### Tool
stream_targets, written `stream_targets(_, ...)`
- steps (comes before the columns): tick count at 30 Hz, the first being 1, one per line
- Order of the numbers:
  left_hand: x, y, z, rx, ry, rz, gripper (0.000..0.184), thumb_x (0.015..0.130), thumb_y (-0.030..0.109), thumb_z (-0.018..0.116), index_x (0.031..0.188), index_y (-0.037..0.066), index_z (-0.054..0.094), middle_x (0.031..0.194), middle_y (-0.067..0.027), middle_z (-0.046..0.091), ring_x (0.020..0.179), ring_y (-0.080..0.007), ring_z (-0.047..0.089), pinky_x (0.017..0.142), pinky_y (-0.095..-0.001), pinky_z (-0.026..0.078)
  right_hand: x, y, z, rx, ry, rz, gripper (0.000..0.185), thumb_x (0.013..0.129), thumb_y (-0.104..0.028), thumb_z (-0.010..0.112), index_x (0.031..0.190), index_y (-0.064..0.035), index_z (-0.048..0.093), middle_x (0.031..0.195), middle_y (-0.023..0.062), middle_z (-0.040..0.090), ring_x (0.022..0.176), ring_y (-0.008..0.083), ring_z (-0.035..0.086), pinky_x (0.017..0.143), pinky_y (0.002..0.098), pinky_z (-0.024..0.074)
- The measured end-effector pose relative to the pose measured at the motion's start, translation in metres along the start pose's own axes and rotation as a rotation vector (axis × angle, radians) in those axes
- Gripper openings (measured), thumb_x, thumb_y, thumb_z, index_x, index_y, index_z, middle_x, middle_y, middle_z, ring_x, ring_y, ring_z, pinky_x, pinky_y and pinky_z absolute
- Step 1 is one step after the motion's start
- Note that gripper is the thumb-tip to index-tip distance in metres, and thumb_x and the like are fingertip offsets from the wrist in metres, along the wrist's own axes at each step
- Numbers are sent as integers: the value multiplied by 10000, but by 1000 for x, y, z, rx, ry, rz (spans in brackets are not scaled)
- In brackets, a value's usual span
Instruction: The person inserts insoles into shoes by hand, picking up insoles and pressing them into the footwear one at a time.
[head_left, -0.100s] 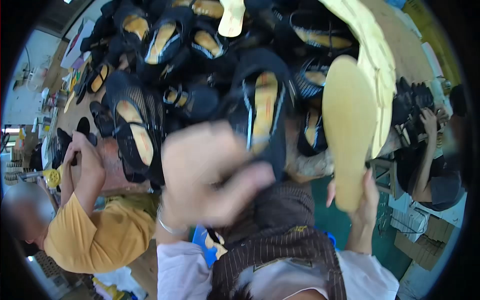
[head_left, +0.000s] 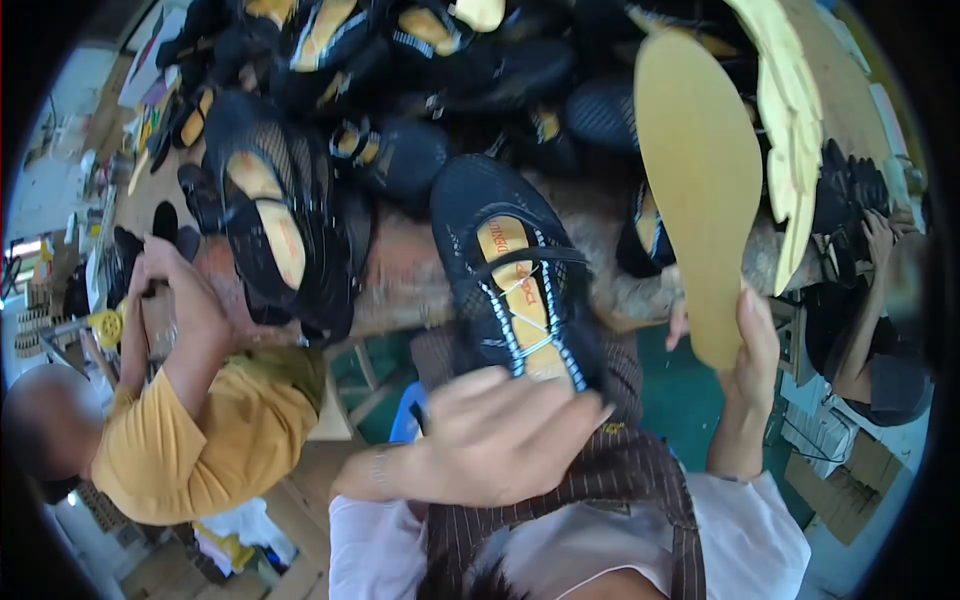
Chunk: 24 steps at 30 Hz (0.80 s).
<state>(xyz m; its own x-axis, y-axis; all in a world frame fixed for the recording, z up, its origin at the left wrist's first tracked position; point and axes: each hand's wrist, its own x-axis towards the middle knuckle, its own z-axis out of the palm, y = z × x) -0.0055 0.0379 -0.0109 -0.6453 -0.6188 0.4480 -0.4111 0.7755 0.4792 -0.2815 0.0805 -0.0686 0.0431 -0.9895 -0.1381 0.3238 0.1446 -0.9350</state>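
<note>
My left hand (head_left: 510,440), somewhat blurred, is closed round the heel end of a black shoe (head_left: 500,225), whose toe points away from me. The shoe has a strap across its opening, white stitching along the inner edges and a tan insole with red lettering. Fingers cover its heel. On the right, my right hand (head_left: 750,345) grips the narrow end of a yellow insole (head_left: 697,180), held upright with its wide end up. Behind it curves a row of overlapping yellow insoles (head_left: 790,130).
Black shoes are heaped across the worktable (head_left: 400,270), with a mesh shoe (head_left: 265,200) near its front edge. A person in a yellow shirt (head_left: 210,430) works at left; another person's arm (head_left: 865,290) shows at right. A blue object (head_left: 408,412) lies below the table edge.
The black shoe has come nearer my body, with my left hand now at its heel. My right hand and the yellow insole have shifted slightly up in view.
</note>
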Motion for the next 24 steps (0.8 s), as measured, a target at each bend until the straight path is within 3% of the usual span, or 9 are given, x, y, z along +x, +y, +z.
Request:
stream_targets(1,-48,1,-53,293,-300,-112,174,754,141,737,903,51,722,769,-1,606,591,-124,590,534,-268,399,17,87,92,305,-159,-3,569,1082,-345,419,1414,110,498,1257,228,619,934,247,659,802,378,574)
stream_targets(5,-38,-8,167,226,-87,-363,199,716,157,711,893,66,715,767,-56,645,694,-165,681,561,-294,518,13,-1,31,-608,-47,-60,508,793,-103,784,1267,51,686,1236,174,625,1115,243,623,979,311,462)
stream_targets(8,-24,-17,212,174,-68,-329,104,708,152,724,786,86,745,736,-69,647,672,-212,691,495,-323,527,-4,-7,26,-1032,121,-148,519,699,-50,819,1208,2,732,1137,160,663,1027,254,655,895,316,501)
stream_targets(14,-62,3,169,-48,-177,-471,162,749,102,680,852,-20,706,795,-129,656,648,-248,694,458,-346,532,-41,-19,35,-1269,132,83,511,628,-17,838,1134,-31,772,1097,160,664,934,260,666,742,327,538)
stream_targets(16,-68,-4,164,-28,-30,-619,135,760,28,670,871,-15,733,716,-163,659,560,-315,674,504,-408,539,-37,-16,38,-1257,115,116,515,627,-13,835,1137,-30,768,1089,159,663,913,277,666,718,336,540)
stream_targets(20,-65,-55,186,-200,136,-546,81,776,25,684,822,-11,741,722,-174,678,537,-362,656,502,-450,516,-17,-8,49,-1304,51,115,501,634,-21,839,1130,-49,772,1086,174,655,894,306,657,729,364,534)
stream_targets(22,-54,-56,182,-184,41,-484,118,768,56,728,855,-24,737,794,-196,694,663,-379,689,575,-448,530,-5,-8,52,-1503,2,-113,470,656,-37,843,1120,-53,773,1092,174,653,900,317,642,735,383,534)
stream_targets(23,-49,-49,176,-40,-3,-546,242,749,127,797,923,-28,727,951,-177,706,919,-382,687,776,-442,544,1,-11,54,-1592,4,-169,449,661,-35,840,1105,-56,774,1098,167,653,908,323,630,735,394,535)
stream_targets(24,-50,-42,160,-43,5,-544,242,749,127,797,923,-28,727,951,-177,706,919,-382,687,776,-442,544,5,-15,56,-1599,4,-174,449,661,-35,840,1105,-56,774,1098,167,653,908,323,630,735,394,535)
